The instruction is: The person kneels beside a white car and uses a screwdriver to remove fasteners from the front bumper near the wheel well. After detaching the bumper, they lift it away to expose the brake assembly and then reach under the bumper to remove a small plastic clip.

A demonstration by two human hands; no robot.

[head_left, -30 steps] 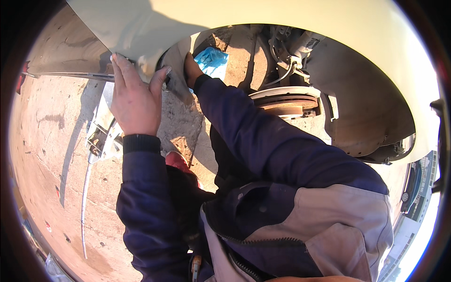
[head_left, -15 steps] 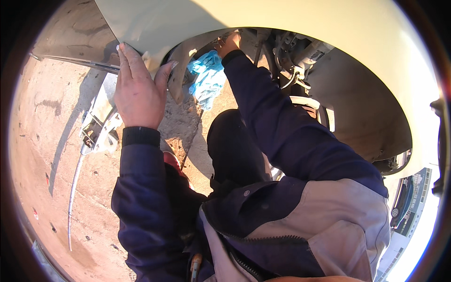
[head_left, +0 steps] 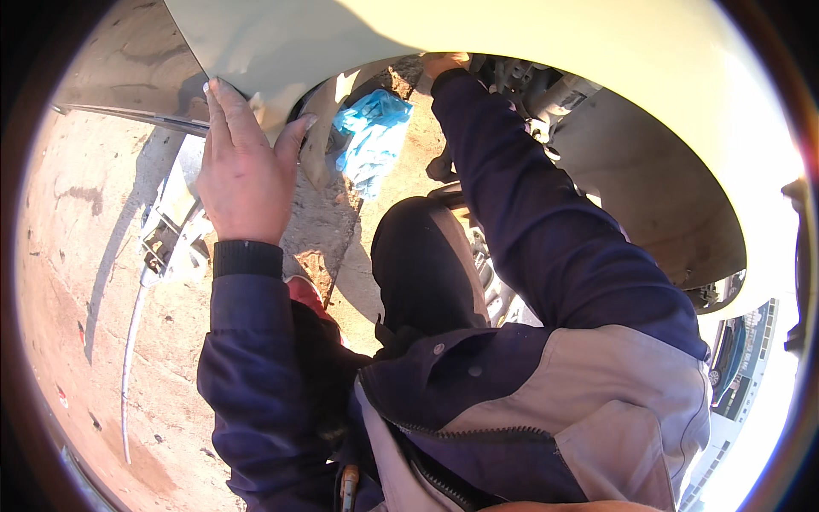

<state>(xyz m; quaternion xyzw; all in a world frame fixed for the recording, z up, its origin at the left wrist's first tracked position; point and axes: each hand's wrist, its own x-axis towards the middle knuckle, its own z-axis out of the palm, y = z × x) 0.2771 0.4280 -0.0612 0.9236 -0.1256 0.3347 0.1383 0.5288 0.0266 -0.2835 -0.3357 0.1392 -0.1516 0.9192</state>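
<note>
My left hand (head_left: 246,175) is open, its fingers flat against the lower corner of a pale car fender (head_left: 537,30), by the seam with the door panel (head_left: 132,64). The thumb points out toward the wheel arch edge. My right hand (head_left: 444,63) reaches up behind the arch lip; only its back and wrist show, and its fingers are hidden by the fender. Crumpled light-blue plastic or cloth (head_left: 373,141) lies on the ground between my hands.
Suspension parts (head_left: 563,96) and a dark wheel arch liner (head_left: 661,175) are right of my right arm. A floor jack (head_left: 171,218) with a long handle (head_left: 132,375) stands at the left. A parked car (head_left: 729,354) shows far right.
My right hand has moved rightward and deeper behind the fender lip, hiding its fingers. My left hand stays against the fender corner, nearly unmoved.
</note>
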